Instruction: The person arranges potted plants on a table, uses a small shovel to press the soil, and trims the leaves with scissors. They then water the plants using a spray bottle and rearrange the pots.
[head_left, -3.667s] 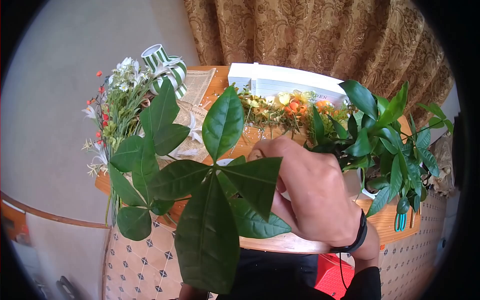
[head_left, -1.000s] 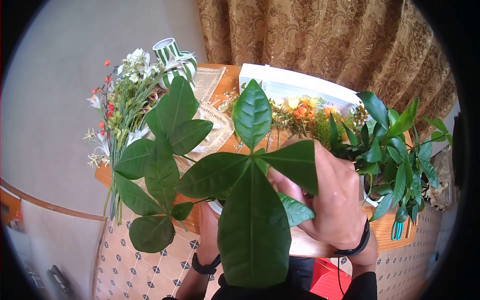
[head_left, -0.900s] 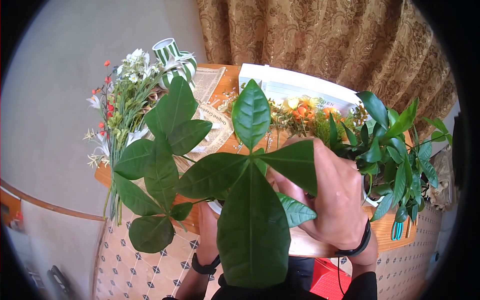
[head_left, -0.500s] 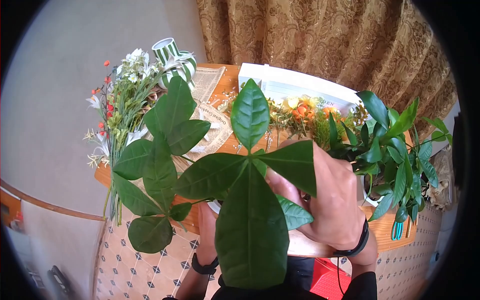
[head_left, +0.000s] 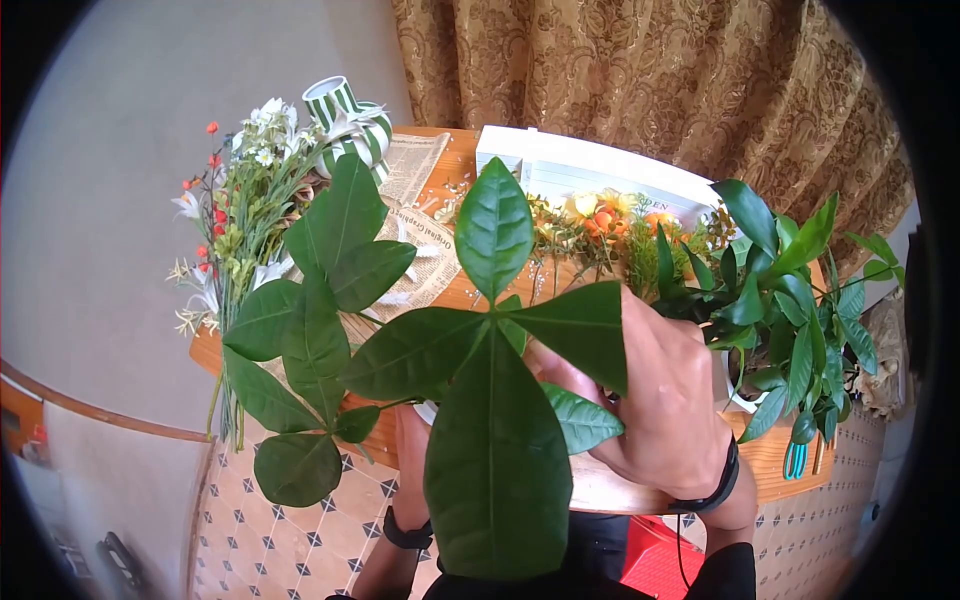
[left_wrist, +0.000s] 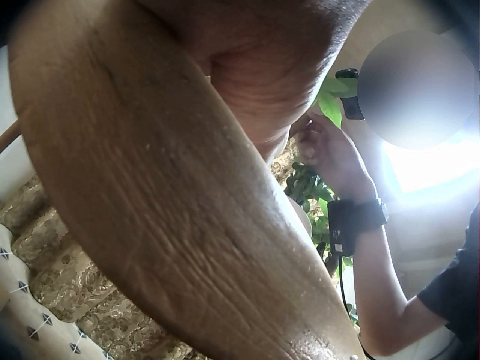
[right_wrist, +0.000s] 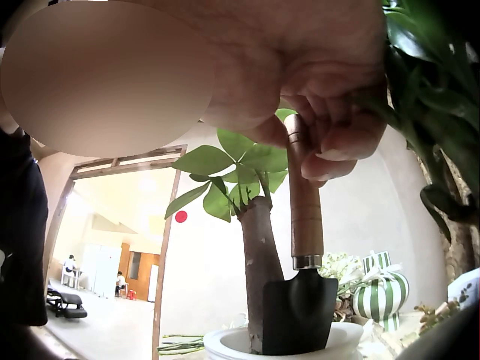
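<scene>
My right hand [head_left: 665, 410] curls around the wooden handle of a small black garden trowel [right_wrist: 304, 304]. The trowel stands upright, blade down inside a white pot [right_wrist: 217, 343], right beside a thick brown trunk [right_wrist: 259, 259]. From that trunk grows a leafy green plant [head_left: 497, 460], whose broad leaves cover much of the pot and both hands' fingers in the head view. My left hand [head_left: 412, 440] is low on the pot's left side, with a bit of white rim next to it. Its fingers are hidden, and the left wrist view shows mostly skin close up.
Another potted plant [head_left: 790, 300] stands at the right, with teal-handled scissors [head_left: 795, 460] near it. Orange and yellow flowers [head_left: 605, 220] lie before a white box [head_left: 590, 170]. At the left are a flower bunch [head_left: 260, 210], a striped vase [head_left: 350, 125] and printed paper [head_left: 425, 250].
Since the oldest frame my left forearm has come into view beside the pot, and the right hand and plant appear further right. Over the last second the leaves drift slightly left; the hands barely move.
</scene>
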